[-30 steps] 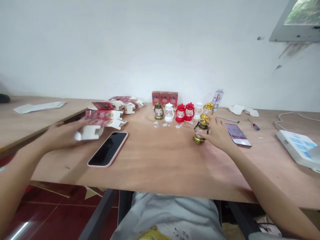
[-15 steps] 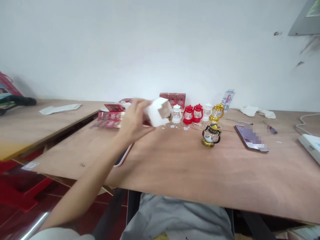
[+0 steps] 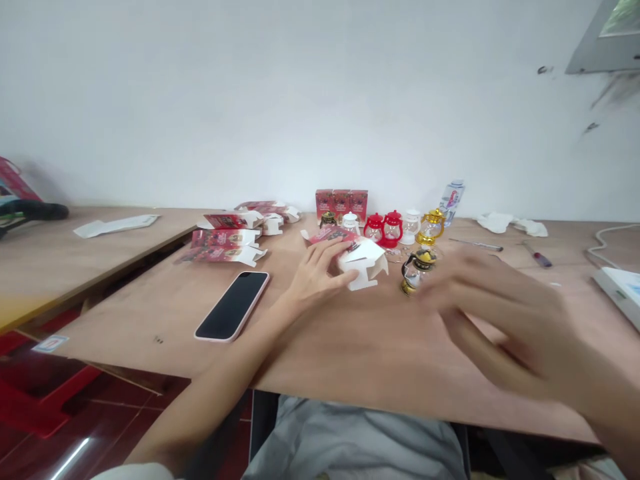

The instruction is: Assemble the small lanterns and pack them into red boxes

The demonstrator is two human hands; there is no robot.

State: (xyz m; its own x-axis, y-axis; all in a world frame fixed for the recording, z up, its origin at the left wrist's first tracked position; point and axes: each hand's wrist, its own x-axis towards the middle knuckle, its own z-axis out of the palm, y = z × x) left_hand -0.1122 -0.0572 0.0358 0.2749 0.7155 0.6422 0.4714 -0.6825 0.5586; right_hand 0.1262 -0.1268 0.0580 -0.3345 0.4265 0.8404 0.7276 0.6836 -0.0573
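My left hand [image 3: 316, 273] rests on the wooden table [image 3: 350, 333] with its fingers closed round a small red and white carton [image 3: 357, 261] whose flaps hang open. Just right of the carton stands a black and gold toy lantern [image 3: 414, 271]. My right hand [image 3: 493, 313] hovers in front of and right of that lantern, smeared by motion, fingers apparently spread and nothing seen in them. A row of little lanterns, red [image 3: 383, 228], white [image 3: 411, 224] and gold [image 3: 431, 227], stands behind.
A dark phone in a pink case [image 3: 233, 305] lies left of my left hand. Flattened red cartons [image 3: 225, 237] lie at the back left, three upright red boxes [image 3: 341, 199] and a water bottle [image 3: 450, 197] by the wall. A screwdriver [image 3: 537, 255] and a white device [image 3: 620, 290] lie right.
My left hand has brought the carton down from the air onto the table beside the black lantern. My right hand, out of view half a second ago, has swung in from the right.
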